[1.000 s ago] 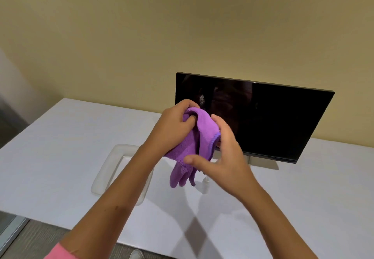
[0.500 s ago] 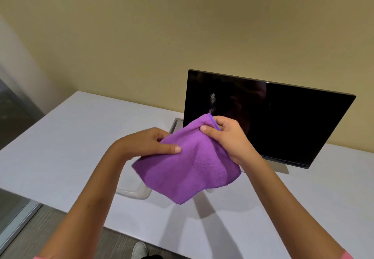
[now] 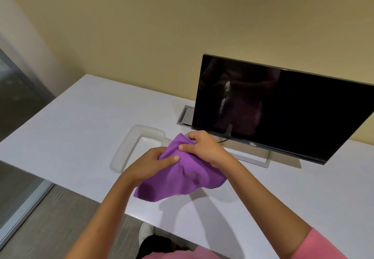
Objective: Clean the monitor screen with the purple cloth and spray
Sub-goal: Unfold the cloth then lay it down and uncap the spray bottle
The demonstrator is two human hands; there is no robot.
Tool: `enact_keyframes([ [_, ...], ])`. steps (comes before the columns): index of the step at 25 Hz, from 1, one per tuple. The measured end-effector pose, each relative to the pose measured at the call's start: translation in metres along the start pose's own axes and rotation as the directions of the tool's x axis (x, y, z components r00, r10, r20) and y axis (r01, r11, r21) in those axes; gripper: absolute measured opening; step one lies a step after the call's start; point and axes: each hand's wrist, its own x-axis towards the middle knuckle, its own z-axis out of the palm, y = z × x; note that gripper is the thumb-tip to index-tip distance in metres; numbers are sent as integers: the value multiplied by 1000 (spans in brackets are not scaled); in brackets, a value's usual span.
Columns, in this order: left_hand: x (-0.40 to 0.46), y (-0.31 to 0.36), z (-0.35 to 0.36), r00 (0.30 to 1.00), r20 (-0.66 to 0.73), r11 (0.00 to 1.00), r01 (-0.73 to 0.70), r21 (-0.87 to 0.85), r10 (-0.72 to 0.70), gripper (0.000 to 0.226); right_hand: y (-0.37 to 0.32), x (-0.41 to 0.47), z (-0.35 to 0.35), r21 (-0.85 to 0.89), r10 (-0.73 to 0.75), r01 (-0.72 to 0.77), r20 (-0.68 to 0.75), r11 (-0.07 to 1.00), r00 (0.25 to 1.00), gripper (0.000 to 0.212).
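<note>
While both hands hold it up over the bench (image 3: 81,121), the cloth (image 3: 182,179) hangs in the air, just in front of the monitor (image 3: 283,106). It is purple and soft, and its loose bottom part droops down past the near edge of the bench.

The left hand (image 3: 149,163) has its fingers curled round the left side of the cloth, with the thumb lying flat on top. The right hand (image 3: 204,149) pinches the top edge of the cloth between its thumb and curled fingers. The two hands are close together — the thumbs almost meet on the cloth.

The monitor stands upright on the bench by the wall (image 3: 182,25), off to the right. Its screen is dark, and there are pale smears on it near the middle-left part. A small logo sits on the bottom rim. The stand (image 3: 261,158) is flat and grey, and it rests on the bench under the screen.

A clear tray (image 3: 129,147) lies on the bench to the left of the hands — the cloth hides its right end. A grey metal hatch (image 3: 186,117) is set in the bench behind it, beside the monitor's left edge.

Pink sleeves (image 3: 321,244) show at the bottom, and a white shoe (image 3: 146,232) is on the floor (image 3: 60,218) under the bench edge.
</note>
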Motion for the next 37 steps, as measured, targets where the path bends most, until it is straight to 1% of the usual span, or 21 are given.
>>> enact_keyframes([
  [2,8,-15,14,995,-51,995,86,-48,-88,28,12,3,9,-92,11,-15,-41,996,999,13],
  [4,16,-28,27,984,-73,983,157,-100,-165,28,26,3,11,-91,13,-31,-190,995,982,21],
  [5,19,-34,31,979,-62,976,186,-117,-194,29,33,1,8,-68,1,-22,-305,997,952,24],
  [7,23,-44,34,969,11,952,246,-185,-248,33,51,-9,-3,-45,-43,22,-532,999,845,26],
  [9,25,-54,32,955,113,906,295,-305,-273,37,73,-25,-16,-30,-44,32,-667,999,743,32],
  [10,27,-59,31,951,149,882,306,-358,-270,37,85,-33,-20,-12,-23,20,-696,1000,717,36],
  [12,35,-68,31,954,134,867,301,-398,-270,33,110,-47,-24,31,45,-33,-690,999,723,48],
  [15,57,-83,37,949,-59,914,279,-293,-309,27,142,-60,-15,73,158,-142,-558,987,814,74],
  [17,74,-94,44,926,-169,931,301,-206,-337,24,158,-62,-5,79,210,-195,-447,978,869,87],
  [18,81,-100,47,909,-222,933,327,-151,-354,24,163,-62,0,76,219,-206,-402,976,889,88],
  [20,93,-112,52,875,-337,927,376,21,-347,28,170,-58,8,73,222,-209,-351,975,910,82],
  [22,99,-122,56,857,-425,903,393,176,-291,28,175,-52,14,80,222,-207,-353,975,909,73],
  [24,100,-130,57,838,-478,890,402,217,-262,25,178,-46,20,85,227,-210,-381,974,896,63],
  [26,97,-131,59,828,-502,892,399,212,-251,29,179,-41,23,107,239,-213,-407,971,882,49],
  [28,93,-131,64,824,-526,882,391,264,-208,43,179,-39,24,160,269,-222,-411,962,871,37],
  [30,87,-127,73,832,-540,827,391,405,-129,62,178,-40,24,201,292,-227,-418,953,860,34],
  [31,82,-124,79,843,-531,814,364,452,-82,67,178,-41,23,209,297,-226,-424,951,856,34],
  [32,79,-119,84,859,-511,826,317,466,-41,68,176,-44,21,209,293,-222,-430,952,854,33],
  [34,73,-105,93,892,-451,902,187,389,10,62,170,-50,16,197,269,-203,-417,959,868,30],
  [36,71,-83,100,928,-368,968,29,251,67,54,162,-60,9,200,224,-162,-343,966,912,26],
  [37,71,-70,103,947,-302,976,-47,212,111,51,157,-65,6,208,194,-136,-288,969,938,26],
])
